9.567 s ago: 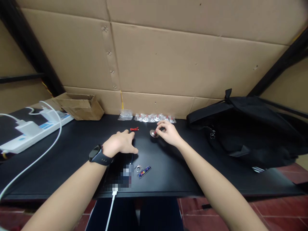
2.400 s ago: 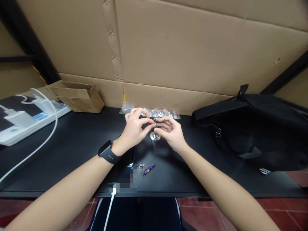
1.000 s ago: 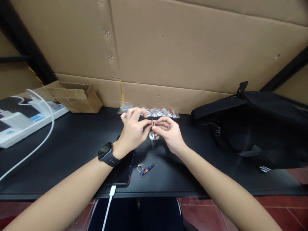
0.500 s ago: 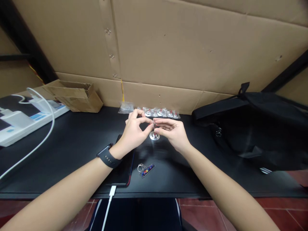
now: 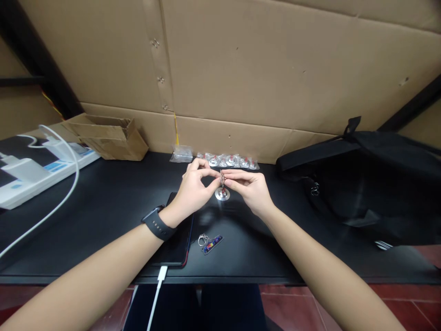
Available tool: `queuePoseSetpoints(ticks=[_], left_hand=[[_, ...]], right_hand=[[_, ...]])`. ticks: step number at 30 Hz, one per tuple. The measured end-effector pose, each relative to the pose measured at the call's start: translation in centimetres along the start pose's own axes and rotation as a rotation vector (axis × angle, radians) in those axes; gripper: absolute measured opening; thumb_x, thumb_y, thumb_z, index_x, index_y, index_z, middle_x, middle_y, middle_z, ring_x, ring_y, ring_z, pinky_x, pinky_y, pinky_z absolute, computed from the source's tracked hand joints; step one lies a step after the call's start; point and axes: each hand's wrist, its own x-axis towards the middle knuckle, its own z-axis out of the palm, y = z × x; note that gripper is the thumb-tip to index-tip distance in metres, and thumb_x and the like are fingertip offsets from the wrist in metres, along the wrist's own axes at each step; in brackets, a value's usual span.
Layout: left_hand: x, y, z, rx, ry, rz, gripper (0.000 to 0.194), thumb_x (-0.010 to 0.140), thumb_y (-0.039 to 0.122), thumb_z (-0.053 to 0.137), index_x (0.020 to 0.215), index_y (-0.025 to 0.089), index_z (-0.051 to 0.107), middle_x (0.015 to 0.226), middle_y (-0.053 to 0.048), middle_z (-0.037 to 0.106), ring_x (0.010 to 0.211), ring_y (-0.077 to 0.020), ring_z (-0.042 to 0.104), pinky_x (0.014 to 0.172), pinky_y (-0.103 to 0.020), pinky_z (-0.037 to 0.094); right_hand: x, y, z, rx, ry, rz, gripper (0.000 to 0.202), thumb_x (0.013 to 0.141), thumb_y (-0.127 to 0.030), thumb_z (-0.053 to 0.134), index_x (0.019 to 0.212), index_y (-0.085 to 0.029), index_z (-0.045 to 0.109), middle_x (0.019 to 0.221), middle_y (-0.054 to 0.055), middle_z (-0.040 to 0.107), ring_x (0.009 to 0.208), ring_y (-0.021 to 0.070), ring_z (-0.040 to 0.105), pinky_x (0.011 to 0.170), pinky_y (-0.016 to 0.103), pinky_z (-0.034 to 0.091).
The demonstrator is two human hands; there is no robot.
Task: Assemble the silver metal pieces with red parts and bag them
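Note:
Both hands meet at the middle over the black table. My left hand [image 5: 197,185] pinches a small metal disc [image 5: 222,178], seen nearly edge-on, between thumb and index finger. From the other side, my right hand [image 5: 252,189] has its thumb and fingertips closed on the same disc. Just below the fingertips hangs or rests a second shiny round disc [image 5: 222,195], with a bit of red cord at its centre; whether it touches the table cannot be told. A keychain [image 5: 212,244] with a metal ring lies nearer the front edge.
A phone [image 5: 174,248] with a white cable lies under my left wrist. Several bagged metal discs [image 5: 230,160] line the cardboard wall. An open cardboard box [image 5: 115,140] and a power strip [image 5: 44,172] are at left, a black bag [image 5: 379,184] at right.
The held disc has turned slightly and shows more of its face. My right thumb has shifted up a little, and more of the red cord shows above the lower disc.

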Motion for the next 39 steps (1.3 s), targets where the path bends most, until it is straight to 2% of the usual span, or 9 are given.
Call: queuePoseSetpoints(ticks=[11,18,22,31,36,39], left_hand=[[-0.4,0.6,0.1,0.033,0.025,-0.014,0.005,0.085,0.027,0.073,0.086,0.022,0.076,0.101,-0.005,0.056,0.104,-0.0231,0.056,0.1,-0.045,0.047],[-0.4,1.3,-0.2,0.069,0.047,0.008,0.005,0.085,0.025,0.072,0.084,0.022,0.076,0.102,-0.005,0.056,0.105,-0.0246,0.055,0.1,-0.048,0.045],[-0.4,1.4,-0.3,0.09,0.052,0.014,0.007,0.086,0.026,0.07,0.084,0.022,0.075,0.102,-0.006,0.056,0.105,-0.0253,0.054,0.098,-0.048,0.045],[-0.6,1.7,-0.3,0.11,0.071,0.037,0.007,0.087,0.024,0.069,0.084,0.022,0.075,0.1,-0.005,0.057,0.104,-0.0247,0.055,0.098,-0.047,0.045],[-0.5,1.4,-0.1,0.11,0.044,0.047,0.009,0.088,0.028,0.068,0.088,0.023,0.075,0.1,-0.005,0.057,0.104,-0.0246,0.055,0.098,-0.046,0.044],[-0.4,1.5,-0.5,0.074,-0.011,0.092,0.016,0.088,0.024,0.064,0.102,0.024,0.071,0.11,-0.006,0.059,0.111,-0.025,0.056,0.099,-0.045,0.044]], right_hand=[[-0.1,0.0,0.3,0.007,0.04,0.005,0.013,0.077,-0.035,0.084,0.085,-0.024,0.082,0.106,0.007,0.079,0.102,0.0261,0.073,0.097,0.047,0.058],[-0.3,-0.2,0.6,-0.077,0.034,-0.076,0.012,0.082,-0.036,0.08,0.086,-0.024,0.08,0.109,0.007,0.076,0.106,0.0255,0.071,0.099,0.045,0.057],[-0.4,-0.3,0.9,-0.144,0.033,-0.114,0.014,0.087,-0.037,0.075,0.088,-0.024,0.077,0.112,0.008,0.072,0.108,0.0249,0.068,0.098,0.042,0.057],[-0.8,-0.6,1.3,-0.343,-0.022,-0.175,0.016,0.099,-0.037,0.056,0.093,-0.023,0.063,0.125,0.011,0.058,0.104,0.0235,0.063,0.083,0.037,0.058],[-0.7,-0.3,0.7,-0.446,-0.068,-0.213,0.02,0.102,-0.039,0.048,0.095,-0.023,0.058,0.129,0.012,0.052,0.113,0.0253,0.058,0.093,0.041,0.054],[-0.6,-0.2,0.4,-0.424,-0.047,-0.18,0.022,0.103,-0.041,0.046,0.095,-0.023,0.057,0.13,0.011,0.052,0.113,0.0241,0.058,0.094,0.04,0.053]])
